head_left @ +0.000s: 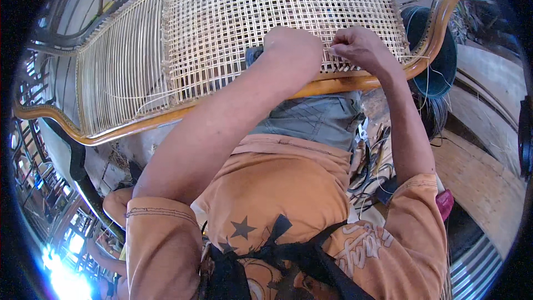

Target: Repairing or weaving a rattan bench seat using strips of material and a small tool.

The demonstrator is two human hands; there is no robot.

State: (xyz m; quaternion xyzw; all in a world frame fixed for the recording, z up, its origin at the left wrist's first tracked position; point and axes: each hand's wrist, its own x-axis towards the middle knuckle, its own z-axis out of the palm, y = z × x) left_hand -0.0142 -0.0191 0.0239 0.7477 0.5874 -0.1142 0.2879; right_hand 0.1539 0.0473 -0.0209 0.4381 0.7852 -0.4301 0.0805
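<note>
A cane panel [222,28] with an open square weave spans a curved, glossy brown wooden frame [355,82] in front of me. My left hand [291,44] is closed in a fist over the weave near the frame's near rail; its back hides the fingertips and whatever they hold. Just right of it, my right hand [362,49] pinches thumb and forefinger together above the weave. Anything between those fingers is too small to make out. Short strand ends poke up along the rail below the right hand. Loose thin cane strands [427,69] trail at the frame's right end.
Left of a seam, a second section [122,69] has strands running mostly one way. A dark green bucket [438,78] stands behind the frame's right curve. Wooden boards [483,172] and corrugated sheet [480,272] lie to the right. Dark frame pieces [66,144] stand at left.
</note>
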